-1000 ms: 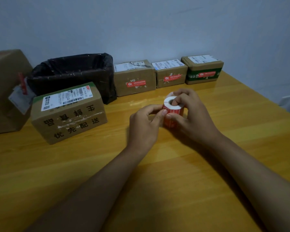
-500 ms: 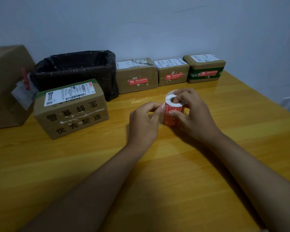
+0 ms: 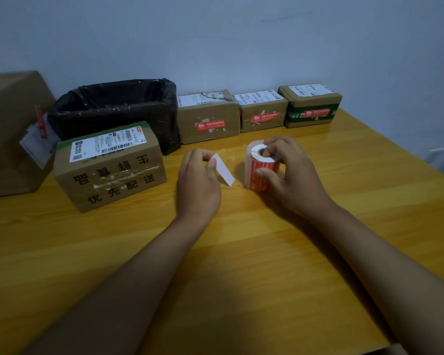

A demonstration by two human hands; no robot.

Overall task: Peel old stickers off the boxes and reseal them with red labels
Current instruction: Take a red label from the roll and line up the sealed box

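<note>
Left hand: the left hand [image 3: 199, 180] pinches one peeled strip label [image 3: 223, 169] between thumb and fingertips, white backing side toward the camera, clear of the roll and above the yellow wooden table [image 3: 241, 278].
Right hand: the right hand [image 3: 290, 172] grips the upright roll of red labels on white backing [image 3: 258, 172], thumb on its side and fingers over the core; the roll stands on the table.
Next box: the brown cardboard box with black printed characters [image 3: 110, 172], left of the hands, shows torn tape residue along its front seam and no red label, so it looks stripped and awaiting its seal.
Bin: a box lined with a black plastic bag [image 3: 118, 108] sits behind it.
Done: three small brown cardboard boxes [image 3: 260, 115] in a row by the wall each carry a red label on the front.
</note>
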